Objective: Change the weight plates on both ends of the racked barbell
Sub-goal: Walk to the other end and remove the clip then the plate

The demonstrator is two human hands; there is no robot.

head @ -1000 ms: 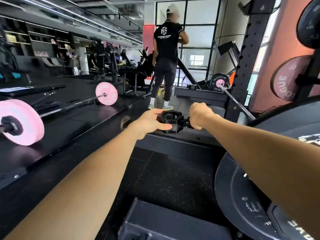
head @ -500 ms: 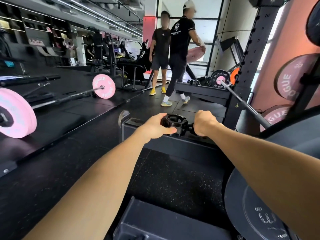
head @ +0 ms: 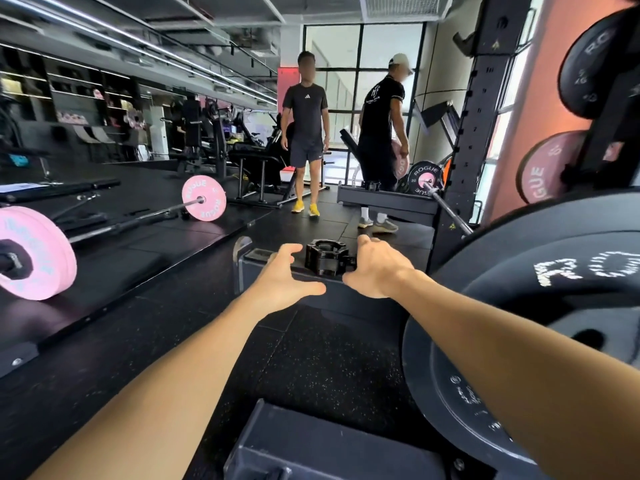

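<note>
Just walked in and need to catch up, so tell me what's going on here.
A person is swapping plates on a racked bar. Both hands, left hand and right hand, are open on either side of a black bar collar sitting on a dark block, gripping nothing. A big black plate stands at right. Farther back, another person holds a pink plate.

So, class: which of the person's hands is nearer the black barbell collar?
Right, narrowly. The right hand sits just beside the barbell collar, its fingers open. The left hand lies open, slightly lower-left of it. Neither grips it.
</note>
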